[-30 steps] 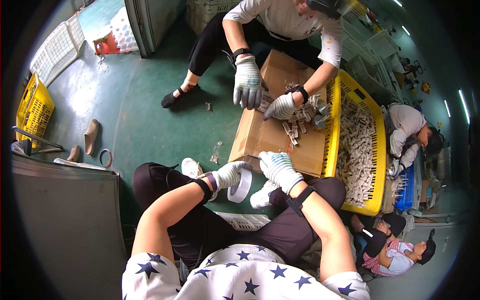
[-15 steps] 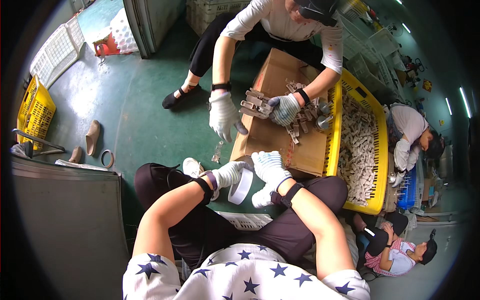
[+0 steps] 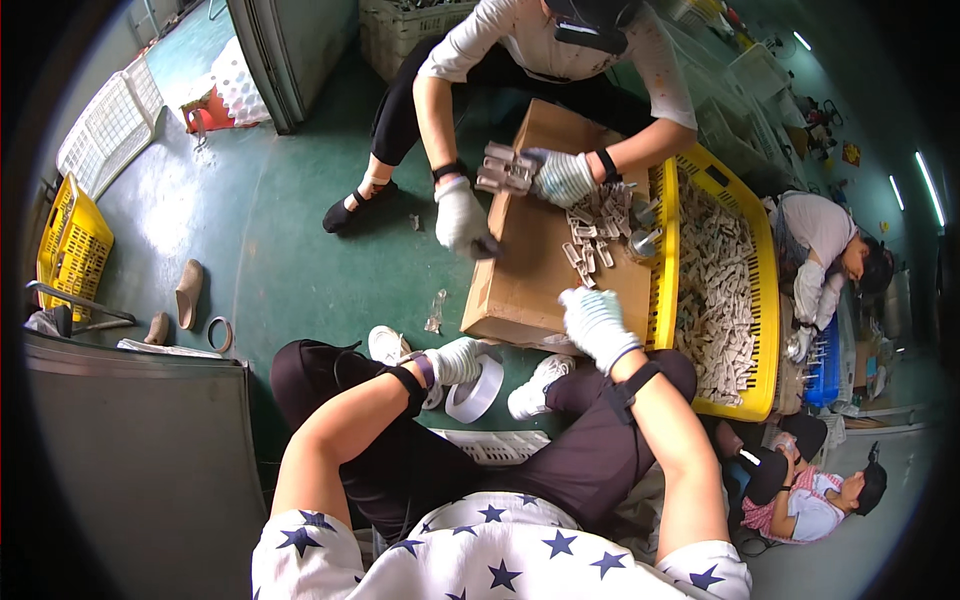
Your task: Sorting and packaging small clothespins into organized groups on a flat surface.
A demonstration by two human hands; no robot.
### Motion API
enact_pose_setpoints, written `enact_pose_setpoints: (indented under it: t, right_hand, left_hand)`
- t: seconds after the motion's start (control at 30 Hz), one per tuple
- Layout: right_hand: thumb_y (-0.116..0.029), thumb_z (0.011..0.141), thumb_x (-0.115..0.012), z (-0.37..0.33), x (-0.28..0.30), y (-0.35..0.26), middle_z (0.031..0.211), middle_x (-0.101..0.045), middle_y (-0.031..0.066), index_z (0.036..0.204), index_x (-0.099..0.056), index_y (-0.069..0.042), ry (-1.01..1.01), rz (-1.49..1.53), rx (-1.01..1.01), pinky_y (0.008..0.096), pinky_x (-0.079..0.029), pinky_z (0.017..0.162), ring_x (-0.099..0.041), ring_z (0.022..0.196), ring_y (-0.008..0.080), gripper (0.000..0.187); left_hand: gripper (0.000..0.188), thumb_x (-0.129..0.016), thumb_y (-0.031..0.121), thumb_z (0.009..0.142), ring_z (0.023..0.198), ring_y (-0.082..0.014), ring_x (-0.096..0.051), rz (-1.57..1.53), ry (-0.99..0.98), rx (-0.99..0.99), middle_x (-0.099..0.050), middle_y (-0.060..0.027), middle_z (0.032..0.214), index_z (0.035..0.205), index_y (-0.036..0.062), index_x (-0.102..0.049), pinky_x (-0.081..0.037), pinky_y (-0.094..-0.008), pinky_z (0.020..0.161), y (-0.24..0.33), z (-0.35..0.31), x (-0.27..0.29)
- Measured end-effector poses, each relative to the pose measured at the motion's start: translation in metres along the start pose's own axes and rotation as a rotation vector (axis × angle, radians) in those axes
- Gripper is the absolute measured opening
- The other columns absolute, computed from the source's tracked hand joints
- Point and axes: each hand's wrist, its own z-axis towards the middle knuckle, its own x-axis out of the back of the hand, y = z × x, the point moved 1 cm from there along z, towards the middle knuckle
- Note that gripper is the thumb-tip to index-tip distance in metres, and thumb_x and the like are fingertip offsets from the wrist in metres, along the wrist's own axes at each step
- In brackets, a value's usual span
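Observation:
My left hand (image 3: 453,362), in a striped white work glove, is closed on a roll of white tape (image 3: 476,392) that hangs below its fingers. My right hand (image 3: 598,325), gloved alike, is over the near edge of a cardboard box (image 3: 540,270). Its fingers are bent together beside the closest of several pale plastic clips (image 3: 600,225) piled on the box; what they hold, if anything, is hidden. Across the box, a person's gloved hand (image 3: 562,178) holds a bundle of stacked clips (image 3: 507,170). That person's other gloved hand (image 3: 465,220) is at the box's left edge.
A yellow basket (image 3: 768,330) full of clips stands right of the box. Beneath my hands is a white slotted crate (image 3: 495,446). A brown tape roll (image 3: 220,334) and clogs (image 3: 188,293) lie on the green floor at left, near a grey metal cabinet (image 3: 150,430). Other people sit at right.
My right hand has moved right and away from the tape roll, toward the clips. My left hand stays near its place, lowered slightly. The other person's bundle of clips has moved up.

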Motion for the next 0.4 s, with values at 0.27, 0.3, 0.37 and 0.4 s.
enact_pose_setpoints:
  t: [0.27, 0.3, 0.37, 0.4]
  right_hand:
    - [-0.032, 0.08, -0.071, -0.002, -0.017, 0.037, 0.117, -0.056, 0.0214, 0.123, -0.05, -0.003, 0.277, 0.543, -0.007, 0.0463, -0.048, 0.086, -0.058, 0.105, 0.0357, 0.056]
    - [-0.035, 0.084, -0.069, -0.01, -0.013, 0.023, 0.111, -0.06, 0.0206, 0.122, -0.048, 0.002, 0.091, 0.994, 0.041, 0.0414, -0.048, 0.089, -0.06, 0.103, 0.0322, 0.056]
    - [-0.04, 0.086, -0.068, -0.016, 0.005, -0.01, 0.107, -0.061, 0.0182, 0.121, -0.049, 0.003, -0.201, 1.265, 0.17, 0.0385, -0.047, 0.092, -0.058, 0.103, 0.0225, 0.059]
    - [-0.043, 0.086, -0.067, -0.014, 0.001, -0.028, 0.108, -0.062, 0.018, 0.125, -0.049, 0.001, -0.308, 1.441, 0.23, 0.0366, -0.041, 0.1, -0.056, 0.108, 0.0213, 0.062]
  left_hand:
    - [0.03, -0.059, -0.011, 0.084, 0.097, -0.0095, -0.059, -0.492, 0.203, -0.211, -0.065, -0.0041, 0.104, 0.11, 0.0038, -0.064, -0.048, -0.0241, 0.087, -0.019, 0.029, 0.018]
    - [0.027, -0.063, -0.008, 0.084, 0.098, -0.0089, -0.059, -0.632, 0.228, -0.187, -0.064, -0.0043, 0.105, 0.108, 0.0038, -0.064, -0.048, -0.0241, 0.089, 0.007, 0.021, 0.023]
    - [0.03, -0.063, -0.002, 0.086, 0.1, -0.0116, -0.059, -0.361, 0.356, -0.214, -0.064, -0.0042, 0.108, 0.115, 0.0082, -0.062, -0.047, -0.0259, 0.092, 0.056, -0.003, 0.036]
    - [0.034, -0.064, 0.001, 0.087, 0.101, -0.0119, -0.058, -0.377, 0.386, -0.258, -0.064, -0.0045, 0.109, 0.119, 0.0107, -0.06, -0.047, -0.0257, 0.093, 0.058, -0.007, 0.043]
